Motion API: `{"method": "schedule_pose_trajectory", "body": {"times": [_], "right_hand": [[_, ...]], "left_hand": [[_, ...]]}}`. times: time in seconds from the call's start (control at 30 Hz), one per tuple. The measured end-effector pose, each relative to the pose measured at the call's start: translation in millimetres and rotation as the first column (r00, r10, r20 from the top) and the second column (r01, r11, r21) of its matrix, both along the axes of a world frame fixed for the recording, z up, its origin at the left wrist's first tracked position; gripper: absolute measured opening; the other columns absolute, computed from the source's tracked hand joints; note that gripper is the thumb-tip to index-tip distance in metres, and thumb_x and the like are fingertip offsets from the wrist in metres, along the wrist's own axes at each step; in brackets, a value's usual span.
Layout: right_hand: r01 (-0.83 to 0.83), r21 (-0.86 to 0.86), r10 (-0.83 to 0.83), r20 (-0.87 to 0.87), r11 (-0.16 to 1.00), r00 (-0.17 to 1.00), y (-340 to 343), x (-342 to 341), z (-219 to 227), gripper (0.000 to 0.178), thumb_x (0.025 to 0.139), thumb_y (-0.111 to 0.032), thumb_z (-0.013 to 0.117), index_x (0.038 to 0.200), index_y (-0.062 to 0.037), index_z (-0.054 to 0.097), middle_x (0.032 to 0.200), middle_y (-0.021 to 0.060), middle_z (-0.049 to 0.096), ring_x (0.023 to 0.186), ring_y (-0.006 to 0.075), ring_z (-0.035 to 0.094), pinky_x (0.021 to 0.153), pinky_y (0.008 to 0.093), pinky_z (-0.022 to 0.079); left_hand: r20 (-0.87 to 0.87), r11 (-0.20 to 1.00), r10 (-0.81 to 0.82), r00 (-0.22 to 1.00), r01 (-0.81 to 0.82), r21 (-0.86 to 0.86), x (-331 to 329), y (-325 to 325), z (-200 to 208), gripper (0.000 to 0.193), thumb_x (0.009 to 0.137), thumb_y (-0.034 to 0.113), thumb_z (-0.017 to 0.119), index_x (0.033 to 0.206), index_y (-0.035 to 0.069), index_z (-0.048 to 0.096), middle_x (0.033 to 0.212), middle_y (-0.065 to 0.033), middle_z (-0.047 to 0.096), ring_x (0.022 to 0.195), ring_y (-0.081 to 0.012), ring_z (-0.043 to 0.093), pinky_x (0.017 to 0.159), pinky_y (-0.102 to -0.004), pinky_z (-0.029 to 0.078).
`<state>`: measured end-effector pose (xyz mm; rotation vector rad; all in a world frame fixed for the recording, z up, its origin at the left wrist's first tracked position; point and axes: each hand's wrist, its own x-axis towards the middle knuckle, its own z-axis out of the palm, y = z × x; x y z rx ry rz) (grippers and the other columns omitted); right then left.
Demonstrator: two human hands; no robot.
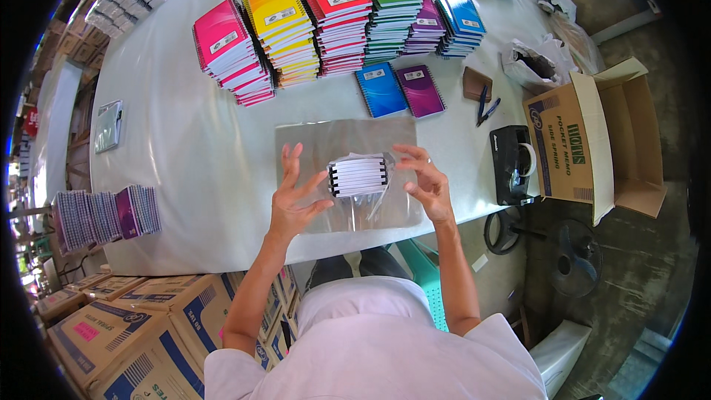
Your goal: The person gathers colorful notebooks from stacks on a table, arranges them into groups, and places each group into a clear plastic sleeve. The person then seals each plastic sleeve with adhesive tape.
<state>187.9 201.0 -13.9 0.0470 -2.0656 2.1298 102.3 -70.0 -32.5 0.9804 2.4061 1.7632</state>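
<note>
Left grip (292, 198) and right grip (431, 187) are hovering spread wide, seemingly empty and mid-wrapping, beside notebooks (358, 176) whose plastic (390, 164) should need folding next.

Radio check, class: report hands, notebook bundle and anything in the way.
Left hand and right hand open, either side. Notebook bundle over transparent sheet. Nothing seen blocking either hand.

Shows white with black bands on the bundle (358, 178); runs pink, yellow, red, green, purple, blue along the notebook stacks (341, 26); looks whitish on the counter (170, 170).
</note>
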Motion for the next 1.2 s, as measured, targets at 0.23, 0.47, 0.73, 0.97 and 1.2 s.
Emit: {"method": "schedule_pose_trajectory", "body": {"times": [0.23, 0.47, 0.73, 0.97, 1.2], "right_hand": [[0.013, 0.13, -0.008, -0.041, 0.991, 0.999, 7.3, -27.3, 29.5, 0.029, 0.075, -0.008, 0.073, 0.103, -0.0087, 0.069, 0.135, 0.0116, 0.052, 0.126, 0.0289, 0.046, 0.105, 0.0448, 0.035], [-0.111, 0.28, 0.1, 0.053, 0.954, 0.994, -4.5, 3.8, -23.4, 0.041, 0.066, -0.007, 0.08, 0.104, -0.0193, 0.073, 0.141, 0.0099, 0.046, 0.132, 0.0283, 0.04, 0.105, 0.0457, 0.034], [-0.074, 0.401, 0.098, -0.041, 0.913, 0.994, -18.9, -7.3, -16.6, 0.046, 0.068, -0.028, 0.079, 0.113, -0.0245, 0.07, 0.143, 0.0067, 0.046, 0.13, 0.0297, 0.039, 0.108, 0.0475, 0.031], [-0.193, 0.376, 0.239, -0.081, 0.906, 0.968, -11.1, -50.3, 36.7, 0.048, 0.09, -0.045, 0.056, 0.121, -0.0087, 0.065, 0.137, 0.0125, 0.05, 0.13, 0.031, 0.039, 0.11, 0.046, 0.027], [-0.04, 0.122, 0.04, -0.003, 0.992, 0.999, 24.0, -5.3, -5.7, 0.035, 0.073, -0.017, 0.077, 0.106, -0.011, 0.072, 0.136, 0.0086, 0.052, 0.13, 0.0283, 0.041, 0.111, 0.0439, 0.028]], "left_hand": [[-0.133, 0.969, -0.098, 0.986, 0.065, -0.237, 2.1, 11.9, -5.0, 0.06, 0.056, 0.016, 0.087, 0.112, 0.03, 0.071, 0.154, -0.0089, 0.03, 0.143, -0.0432, 0.013, 0.113, -0.0519, 0.025], [-0.148, 0.948, -0.144, 0.978, 0.094, -0.304, -6.2, 21.7, 5.5, 0.064, 0.052, 0.015, 0.087, 0.111, 0.033, 0.071, 0.153, -0.0103, 0.031, 0.143, -0.0444, 0.013, 0.112, -0.0545, 0.026], [-0.184, 0.926, -0.174, 0.967, 0.096, -0.366, -11.6, 21.4, 7.5, 0.056, 0.058, 0.027, 0.086, 0.111, 0.033, 0.07, 0.152, -0.0049, 0.033, 0.143, -0.0408, 0.016, 0.11, -0.0542, 0.03], [-0.171, 0.87, -0.224, 0.959, 0.118, -0.479, -9.5, 20.6, 7.3, 0.055, 0.064, 0.026, 0.083, 0.116, 0.035, 0.068, 0.143, 0.0018, 0.046, 0.143, -0.0352, 0.019, 0.111, -0.0516, 0.029], [-0.128, 0.889, -0.189, 0.974, 0.114, -0.443, -7.8, 21.0, 7.7, 0.057, 0.064, 0.026, 0.084, 0.117, 0.036, 0.067, 0.145, 0.0015, 0.044, 0.144, -0.0349, 0.018, 0.112, -0.0516, 0.027]]}}
